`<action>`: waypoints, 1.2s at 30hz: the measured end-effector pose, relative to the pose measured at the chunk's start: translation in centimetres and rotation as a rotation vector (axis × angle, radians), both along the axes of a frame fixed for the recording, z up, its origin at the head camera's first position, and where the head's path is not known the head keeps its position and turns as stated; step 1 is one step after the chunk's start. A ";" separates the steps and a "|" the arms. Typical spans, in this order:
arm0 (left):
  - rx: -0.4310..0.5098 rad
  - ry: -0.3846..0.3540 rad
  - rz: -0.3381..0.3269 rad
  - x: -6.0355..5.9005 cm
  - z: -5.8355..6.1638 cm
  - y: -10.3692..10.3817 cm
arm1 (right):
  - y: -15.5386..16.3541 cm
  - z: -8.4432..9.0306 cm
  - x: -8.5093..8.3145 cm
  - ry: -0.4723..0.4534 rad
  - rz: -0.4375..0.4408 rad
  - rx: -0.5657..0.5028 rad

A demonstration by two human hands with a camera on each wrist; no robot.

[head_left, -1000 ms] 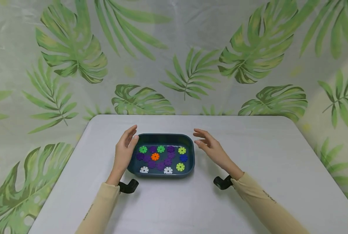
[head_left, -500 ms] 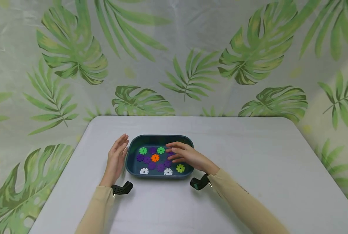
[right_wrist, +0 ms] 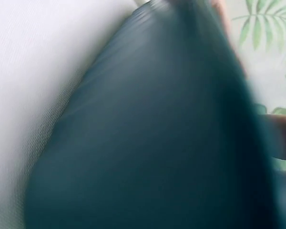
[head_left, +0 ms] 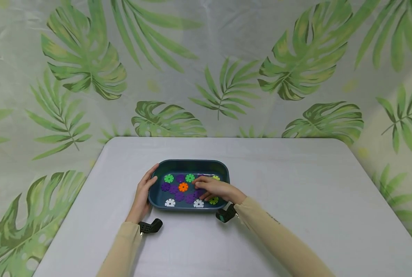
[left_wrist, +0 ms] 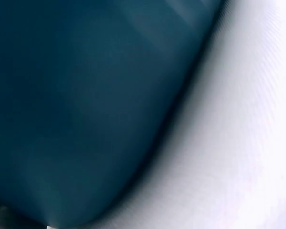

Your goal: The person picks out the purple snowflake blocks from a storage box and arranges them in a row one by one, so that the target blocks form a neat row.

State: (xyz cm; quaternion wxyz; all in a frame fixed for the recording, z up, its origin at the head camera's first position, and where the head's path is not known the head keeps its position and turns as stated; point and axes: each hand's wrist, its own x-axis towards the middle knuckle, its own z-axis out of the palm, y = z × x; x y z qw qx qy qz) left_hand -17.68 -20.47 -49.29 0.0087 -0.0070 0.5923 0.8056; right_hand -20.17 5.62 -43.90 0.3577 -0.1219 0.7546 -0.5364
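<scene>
At centre of grey worktop (head_left: 296, 200), w/ leaf-print curtain behind at 12 o'clock: dark teal tray (head_left: 188, 164), rectangular w/ rounded corners, holding flat gear-shaped discs in one layer. Left hand (head_left: 144, 192) against tray's 9 o'clock wall, thumb hooked over rim, fingers along outside; gripping the edge. Right hand (head_left: 214, 188) inside tray from 4 o'clock, fingers curled down onto purple discs (head_left: 178, 189) near middle; touching them for sure, can't tell if one is pinched. Orange disc (head_left: 183, 187) just beside right fingertips at their 9 o'clock. Green discs (head_left: 169, 178) along far side, approx 11 o'clock in tray; white discs (head_left: 169, 202) along near wall, 6–7 o'clock; yellow-green disc (head_left: 213, 200) half hidden under right wrist. Black wrist-cam mounts on both beige sleeves, near tray's front edge. Left wrist view: blurred teal tray wall (left_wrist: 86, 114) filling most of shot, worktop (left_wrist: 243, 143) at 3 o'clock. Right wrist view: same blur, teal wall (right_wrist: 152, 143) close up, nothing sharper.
</scene>
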 end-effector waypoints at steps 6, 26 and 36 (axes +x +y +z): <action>-0.032 0.009 0.008 0.0 -0.4 -0.1 | -0.8 -0.3 0.2 0.063 -0.021 0.070; -0.050 0.035 0.029 0.0 -0.5 0.3 | -1.1 -2.0 0.0 0.286 -0.029 0.109; -0.060 0.029 0.028 0.1 -0.5 0.2 | -1.1 -2.1 0.0 0.339 -0.040 0.084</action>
